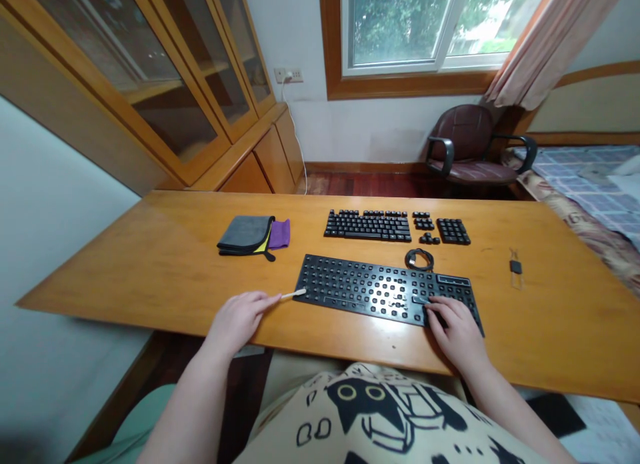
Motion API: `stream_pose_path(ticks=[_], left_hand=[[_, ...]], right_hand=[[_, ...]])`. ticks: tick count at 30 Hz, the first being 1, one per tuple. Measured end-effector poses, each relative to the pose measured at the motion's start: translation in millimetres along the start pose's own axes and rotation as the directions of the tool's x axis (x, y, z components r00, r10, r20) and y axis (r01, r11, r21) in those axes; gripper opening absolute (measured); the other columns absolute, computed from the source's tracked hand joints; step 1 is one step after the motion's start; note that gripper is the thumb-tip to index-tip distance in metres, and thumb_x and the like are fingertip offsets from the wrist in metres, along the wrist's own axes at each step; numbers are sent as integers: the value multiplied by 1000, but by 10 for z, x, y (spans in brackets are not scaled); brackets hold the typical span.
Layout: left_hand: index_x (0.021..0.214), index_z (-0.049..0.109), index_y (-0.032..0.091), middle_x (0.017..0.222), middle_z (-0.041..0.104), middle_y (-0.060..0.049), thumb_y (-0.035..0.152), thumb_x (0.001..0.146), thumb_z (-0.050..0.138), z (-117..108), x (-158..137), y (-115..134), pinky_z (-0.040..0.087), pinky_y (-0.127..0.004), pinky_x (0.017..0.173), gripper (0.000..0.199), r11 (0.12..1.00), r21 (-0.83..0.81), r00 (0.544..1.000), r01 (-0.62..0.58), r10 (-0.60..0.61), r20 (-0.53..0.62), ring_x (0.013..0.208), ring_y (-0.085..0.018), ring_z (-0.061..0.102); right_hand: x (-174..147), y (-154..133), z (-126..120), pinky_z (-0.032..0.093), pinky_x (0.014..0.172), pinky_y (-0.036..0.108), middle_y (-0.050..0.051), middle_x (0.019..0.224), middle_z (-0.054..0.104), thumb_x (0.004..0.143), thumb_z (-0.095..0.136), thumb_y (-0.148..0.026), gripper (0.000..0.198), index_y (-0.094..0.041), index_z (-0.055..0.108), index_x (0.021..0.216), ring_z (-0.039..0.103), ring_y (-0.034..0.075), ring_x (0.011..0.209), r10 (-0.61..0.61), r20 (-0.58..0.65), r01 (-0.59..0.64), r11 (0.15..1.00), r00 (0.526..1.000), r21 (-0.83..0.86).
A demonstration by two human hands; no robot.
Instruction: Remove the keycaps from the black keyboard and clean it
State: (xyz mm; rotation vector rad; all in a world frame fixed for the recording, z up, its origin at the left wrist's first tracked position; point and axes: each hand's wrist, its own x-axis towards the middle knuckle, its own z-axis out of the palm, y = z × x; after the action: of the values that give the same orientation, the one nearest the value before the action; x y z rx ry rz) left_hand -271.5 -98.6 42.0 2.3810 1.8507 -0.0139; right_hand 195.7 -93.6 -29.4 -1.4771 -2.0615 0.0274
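Observation:
A black keyboard base (360, 287) with its keycaps off lies slightly slanted across the front of the desk. My left hand (245, 317) pinches a slim white brush (294, 294), its head touching the left end of the base. The rest of the brush's handle is hidden in my fingers. On the right part of the base rests my right hand (454, 327), fingers laid on top of it and holding nothing that I can see. Behind the base, the removed black keycaps (367, 225) stand in keyboard order, with the number-pad keycaps (453, 231) in a separate block.
A coiled black cable (419, 259) sits just behind the base. To the left are a folded grey cloth (245, 234) and a purple cloth (280, 234). A keycap puller (515, 267) lies at the right on the wooden desk (150, 264). An office chair (465, 144) stands beyond.

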Motion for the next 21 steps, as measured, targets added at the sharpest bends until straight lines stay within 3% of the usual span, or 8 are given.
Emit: stream_pose_path(ticks=[6,9,12,15,17,18,21], left_hand=[[116,62,31,96,67,-5,22,86,39,-112,-13,86,44,-31,79,39,989,58,991,136,-135,-12,89,-21,60],[118,61,32,98,66,-6,20,86,40,-171,40,228,43,-31,82,40,996,41,996,81,-80,-30,91,-21,59],[113,64,34,96,67,-4,21,86,42,-176,71,236,43,-29,82,37,1000,-17,999,21,-20,39,89,-19,60],[109,66,36,87,66,-4,23,85,43,-205,12,50,44,-28,76,35,979,45,975,200,-203,95,81,-18,61],[109,65,35,88,66,-5,22,85,41,-248,-51,-74,44,-29,73,37,930,147,935,336,-348,64,79,-20,61],[112,64,34,90,66,-5,20,84,40,-266,-77,-107,44,-29,73,39,922,170,933,348,-359,36,80,-20,61],[118,60,33,97,65,-5,17,84,38,-262,-103,-90,43,-29,79,44,980,96,983,177,-180,24,87,-19,60]], right_hand=[[9,-13,-11,46,85,41,9,96,65,85,51,-28,14,-20,63,85,58,24,93,-1,13,1,1000,1000,5],[12,-26,-17,46,85,41,9,96,65,85,51,-28,15,-19,63,85,58,24,93,3,14,-3,1000,1000,9],[7,-25,-15,46,86,41,9,97,65,84,51,-29,15,-20,63,86,57,24,93,15,9,-15,1000,1000,13],[-1,-15,-4,46,86,41,9,97,65,85,51,-28,15,-20,63,87,57,23,94,11,13,-12,1000,1000,9],[-3,-11,3,46,86,41,8,96,65,85,51,-28,14,-20,63,86,57,23,94,8,13,-8,1000,1000,4],[-3,-11,6,46,86,41,8,96,65,85,51,-28,14,-20,63,86,57,23,93,6,10,-6,1000,1000,2],[1,-15,9,46,85,41,8,96,65,85,51,-27,14,-20,63,85,57,23,93,5,1,-5,1000,1000,-2]])
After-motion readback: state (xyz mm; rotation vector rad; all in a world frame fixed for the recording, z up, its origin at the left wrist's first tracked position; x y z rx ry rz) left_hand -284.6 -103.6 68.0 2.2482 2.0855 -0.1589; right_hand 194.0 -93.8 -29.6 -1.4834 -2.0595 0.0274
